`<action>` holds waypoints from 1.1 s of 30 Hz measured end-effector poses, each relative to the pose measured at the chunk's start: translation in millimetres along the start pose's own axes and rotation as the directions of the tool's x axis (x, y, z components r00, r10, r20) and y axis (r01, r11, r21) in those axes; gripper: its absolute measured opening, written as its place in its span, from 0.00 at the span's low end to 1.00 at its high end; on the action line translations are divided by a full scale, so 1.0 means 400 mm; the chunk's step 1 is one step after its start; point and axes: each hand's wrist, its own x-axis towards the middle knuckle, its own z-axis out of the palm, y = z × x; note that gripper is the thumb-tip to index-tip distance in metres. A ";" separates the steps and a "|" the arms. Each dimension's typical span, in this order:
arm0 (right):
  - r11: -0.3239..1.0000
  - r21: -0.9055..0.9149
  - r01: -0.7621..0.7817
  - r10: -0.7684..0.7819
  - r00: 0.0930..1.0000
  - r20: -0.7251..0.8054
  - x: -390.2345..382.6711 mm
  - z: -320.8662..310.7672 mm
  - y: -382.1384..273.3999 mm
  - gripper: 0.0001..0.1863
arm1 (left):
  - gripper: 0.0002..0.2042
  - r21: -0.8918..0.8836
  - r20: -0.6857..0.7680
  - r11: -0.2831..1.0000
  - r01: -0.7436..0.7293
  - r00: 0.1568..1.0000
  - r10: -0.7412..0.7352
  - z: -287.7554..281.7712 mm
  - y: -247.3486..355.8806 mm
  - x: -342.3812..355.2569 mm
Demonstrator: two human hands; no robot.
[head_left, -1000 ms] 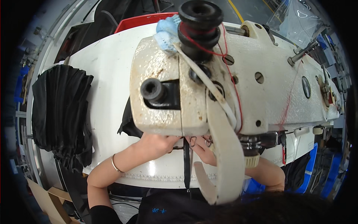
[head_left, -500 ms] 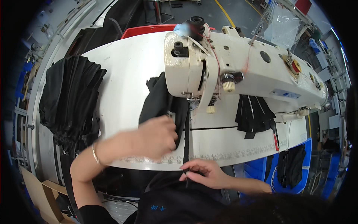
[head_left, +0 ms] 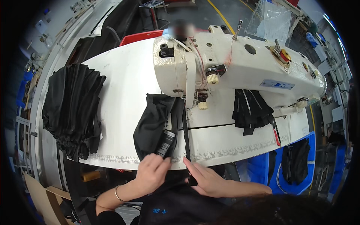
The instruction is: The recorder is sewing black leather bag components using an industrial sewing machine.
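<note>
A black fabric piece (head_left: 155,122) with a small label lies on the white table (head_left: 120,90), running from under the needle of the cream sewing machine (head_left: 232,63) to the front edge. My left hand (head_left: 150,173) grips its near end at the table edge. A narrow black strip (head_left: 186,138) runs along the fabric's right side and down over the edge. My right hand (head_left: 208,180) holds that strip's lower end between thumb and outstretched fingers, just right of my left hand.
A tall stack of folded black pieces (head_left: 71,112) fills the table's left end. A smaller bundle of black pieces (head_left: 250,110) lies under the machine arm. A red bin (head_left: 139,36) stands behind the table, and a blue bin (head_left: 300,161) holding black fabric stands at the lower right.
My left hand has slid from the middle of the fabric back to its near end at the table edge. My right hand stays at the front edge on the strip. The view has pulled back.
</note>
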 end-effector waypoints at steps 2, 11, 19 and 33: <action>0.728 -0.657 0.197 -0.228 0.973 0.040 -0.003 -0.009 0.008 0.30 | 0.17 -0.061 -0.060 0.995 0.078 0.995 -0.082 -0.008 -0.009 -0.008; 0.640 -0.733 0.229 -0.392 0.918 -0.055 0.003 -0.015 0.002 0.17 | 0.11 -0.427 -0.167 0.868 0.253 0.922 -0.350 -0.107 -0.049 0.124; 0.515 -0.804 0.298 -0.361 0.926 0.111 0.003 -0.019 0.038 0.17 | 0.08 -0.705 -0.020 0.539 0.461 0.747 -0.665 -0.112 -0.177 0.167; 0.520 -0.769 0.370 -0.362 0.912 0.194 -0.014 -0.025 0.043 0.17 | 0.13 0.229 0.171 0.854 -0.468 0.883 0.438 -0.008 -0.001 0.063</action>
